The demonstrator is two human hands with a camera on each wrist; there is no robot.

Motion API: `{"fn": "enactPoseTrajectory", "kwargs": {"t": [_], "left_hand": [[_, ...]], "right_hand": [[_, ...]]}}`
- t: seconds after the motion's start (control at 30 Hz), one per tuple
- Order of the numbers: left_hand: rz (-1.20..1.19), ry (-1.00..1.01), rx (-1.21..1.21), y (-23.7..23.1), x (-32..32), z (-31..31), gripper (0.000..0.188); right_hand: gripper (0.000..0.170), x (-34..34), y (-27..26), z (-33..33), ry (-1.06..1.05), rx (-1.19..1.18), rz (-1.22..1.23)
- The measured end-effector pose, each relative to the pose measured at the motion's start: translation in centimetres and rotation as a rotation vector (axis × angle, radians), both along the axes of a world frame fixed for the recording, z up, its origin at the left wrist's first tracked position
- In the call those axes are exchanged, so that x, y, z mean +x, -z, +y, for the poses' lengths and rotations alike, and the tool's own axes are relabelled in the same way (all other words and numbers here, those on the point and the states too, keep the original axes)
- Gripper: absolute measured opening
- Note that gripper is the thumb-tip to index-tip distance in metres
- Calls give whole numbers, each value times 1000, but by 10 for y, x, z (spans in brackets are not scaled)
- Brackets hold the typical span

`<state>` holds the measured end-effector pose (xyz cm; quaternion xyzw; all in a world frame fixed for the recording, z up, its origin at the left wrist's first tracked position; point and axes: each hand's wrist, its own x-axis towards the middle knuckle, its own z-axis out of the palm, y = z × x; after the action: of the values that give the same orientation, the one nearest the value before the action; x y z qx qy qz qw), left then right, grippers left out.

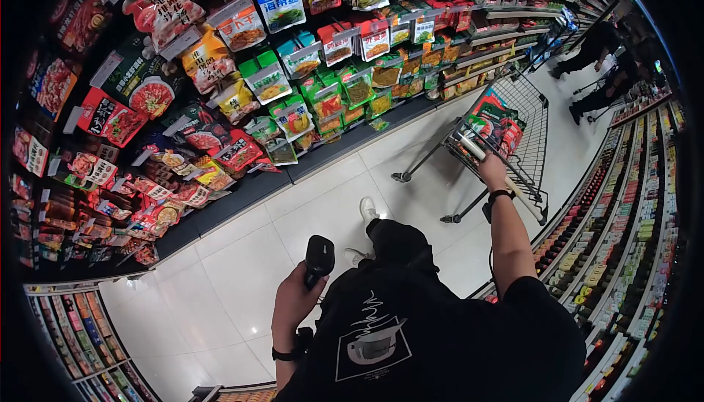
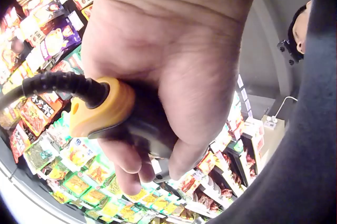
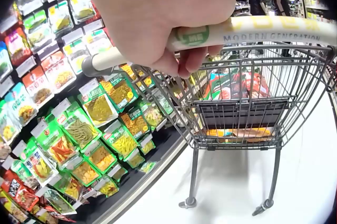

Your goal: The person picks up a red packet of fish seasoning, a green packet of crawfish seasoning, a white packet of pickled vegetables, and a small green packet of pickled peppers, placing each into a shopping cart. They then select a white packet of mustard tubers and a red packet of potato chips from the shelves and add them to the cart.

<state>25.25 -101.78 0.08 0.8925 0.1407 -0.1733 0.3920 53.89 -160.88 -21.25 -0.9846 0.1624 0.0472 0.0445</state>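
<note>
My left hand grips a handheld barcode scanner, its black head pointing up. In the left wrist view, the fingers of the left hand curl round the scanner's dark handle, and a black cable leaves its yellow end. My right hand holds the handle bar of a wire shopping cart. Seen from the right wrist, the fingers of that hand wrap the pale bar. Red and green packets lie inside the cart.
Shelves of hanging food packets line the left side. A long shelf of bottles and jars curves along the right. Pale floor tiles lie between them. Two people in dark clothes stand beyond the cart.
</note>
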Motion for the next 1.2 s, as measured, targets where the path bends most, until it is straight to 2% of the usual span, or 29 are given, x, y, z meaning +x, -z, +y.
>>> {"fn": "enactPoseTrajectory", "kwargs": {"t": [0.17,0.27,0.37,0.43,0.5,0.57,0.63,0.7,0.77,0.83,0.9,0.97,1.03,1.1,1.2], "left_hand": [[3,27,-9,-5,25,-2,42],[-86,34,13,6,44,-5,42],[9,41,67,-8,81,-15,42],[1,30,44,-10,99,-27,42],[15,42,32,-12,124,-39,43],[74,84,27,-15,148,-50,44],[102,101,55,-18,170,-66,43],[167,118,106,-27,195,-83,43],[175,97,60,-27,209,-97,43],[189,113,58,-26,224,-108,43],[211,166,95,-27,234,-115,43],[247,183,107,-24,239,-116,44],[253,187,92,-17,247,-111,46],[264,173,52,-5,248,-102,47],[354,189,6,12,265,-87,48]], "right_hand": [[22,-12,-8,3,-22,-78,-68],[24,-4,-5,-7,9,-24,27],[26,4,7,-19,-13,21,150],[27,10,-16,-12,-33,47,257],[29,11,-34,7,-57,-48,274],[27,18,-40,29,-172,-191,174],[22,37,-55,62,-218,-126,-5],[16,60,-90,112,-310,70,-205],[12,82,-85,148,-500,242,-275],[13,95,-58,179,-708,478,-266],[25,86,13,195,-788,582,71],[44,59,70,187,-793,451,685],[56,14,114,159,-909,359,1025],[51,-26,116,137,-799,439,1035],[46,-59,152,124,-666,578,970]]}}
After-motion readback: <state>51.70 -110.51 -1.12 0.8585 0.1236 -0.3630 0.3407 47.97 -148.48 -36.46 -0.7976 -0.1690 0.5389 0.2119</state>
